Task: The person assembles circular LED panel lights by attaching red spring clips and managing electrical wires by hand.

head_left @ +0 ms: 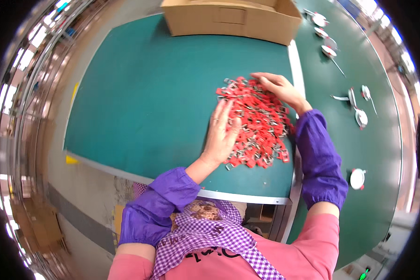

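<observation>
A heap of small red plastic pieces with silvery metal parts lies on the green tabletop. My left hand rests along the heap's left edge, fingers stretched out and pointing away from me. At the far right of the heap, my right hand reaches across the pieces with its fingers extended toward the left. Neither hand has closed round a piece. The fingertips of my right hand partly cover the pieces beneath them. Purple sleeve covers are on both forearms.
An open cardboard box stands at the table's far edge. Along the right runs a green belt-like surface carrying several white round parts, such as the white disc nearest me. A pale metal rim borders the table's near side.
</observation>
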The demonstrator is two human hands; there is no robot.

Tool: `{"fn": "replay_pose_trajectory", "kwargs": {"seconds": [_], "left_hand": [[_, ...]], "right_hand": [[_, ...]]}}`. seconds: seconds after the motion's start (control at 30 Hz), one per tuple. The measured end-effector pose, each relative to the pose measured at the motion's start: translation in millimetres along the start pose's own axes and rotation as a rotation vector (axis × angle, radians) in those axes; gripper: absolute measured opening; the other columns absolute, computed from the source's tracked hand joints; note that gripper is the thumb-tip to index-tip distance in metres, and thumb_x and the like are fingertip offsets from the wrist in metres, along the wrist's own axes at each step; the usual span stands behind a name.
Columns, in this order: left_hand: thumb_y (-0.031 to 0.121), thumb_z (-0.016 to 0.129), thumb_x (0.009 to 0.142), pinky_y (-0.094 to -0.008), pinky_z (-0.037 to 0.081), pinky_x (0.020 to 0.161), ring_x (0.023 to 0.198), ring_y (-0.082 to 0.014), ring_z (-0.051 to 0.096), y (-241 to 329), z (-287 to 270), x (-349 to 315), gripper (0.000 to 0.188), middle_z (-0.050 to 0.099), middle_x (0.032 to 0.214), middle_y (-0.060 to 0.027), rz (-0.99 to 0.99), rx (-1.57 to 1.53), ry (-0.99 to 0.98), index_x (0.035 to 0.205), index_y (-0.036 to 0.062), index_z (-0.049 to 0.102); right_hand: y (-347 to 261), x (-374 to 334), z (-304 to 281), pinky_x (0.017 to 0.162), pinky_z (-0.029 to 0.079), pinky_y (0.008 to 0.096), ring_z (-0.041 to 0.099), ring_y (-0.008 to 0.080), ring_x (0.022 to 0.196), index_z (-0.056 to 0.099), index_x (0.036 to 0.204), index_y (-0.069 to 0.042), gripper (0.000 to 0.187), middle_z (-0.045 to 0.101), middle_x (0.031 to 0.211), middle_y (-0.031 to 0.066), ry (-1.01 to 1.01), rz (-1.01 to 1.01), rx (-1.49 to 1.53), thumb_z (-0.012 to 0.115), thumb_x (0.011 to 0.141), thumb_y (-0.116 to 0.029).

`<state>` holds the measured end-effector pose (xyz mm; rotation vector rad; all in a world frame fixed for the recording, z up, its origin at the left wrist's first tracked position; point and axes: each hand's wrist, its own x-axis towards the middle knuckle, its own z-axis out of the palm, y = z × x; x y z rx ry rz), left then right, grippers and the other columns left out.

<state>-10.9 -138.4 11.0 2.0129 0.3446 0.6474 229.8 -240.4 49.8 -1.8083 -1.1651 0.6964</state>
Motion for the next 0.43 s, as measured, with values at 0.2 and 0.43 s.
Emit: {"fn": "replay_pose_trajectory", "kwargs": {"seconds": [0.2, 0.43], "left_hand": [[0.031, 0.051, 0.097, -0.0390, 0.034, 0.106, 0.129, -0.0295, 0.040, 11, -58, -34, 0.045, 0.040, 0.139, -0.0186, -0.014, 0.016, 0.119, 0.131, 0.0021, 0.047], [0.013, 0.054, 0.095, -0.0346, 0.044, 0.096, 0.119, -0.0229, 0.050, 21, -165, -141, 0.033, 0.045, 0.131, -0.0115, -0.107, -0.197, 0.409, 0.127, 0.0042, 0.050]], "right_hand": [[-9, -22, -3, 0.100, 0.038, 0.0304, 0.051, 0.0175, 0.116, 0.054, 0.128, -0.002, 0.040, 0.054, 0.132, 0.0085, -0.010, -0.061, 0.034, 0.053, 0.095, -0.024], [-46, -7, 15, 0.106, 0.035, 0.0367, 0.047, 0.0255, 0.126, 0.051, 0.131, -0.003, 0.046, 0.052, 0.134, 0.0133, 0.012, -0.077, 0.036, 0.061, 0.090, -0.022]]}}
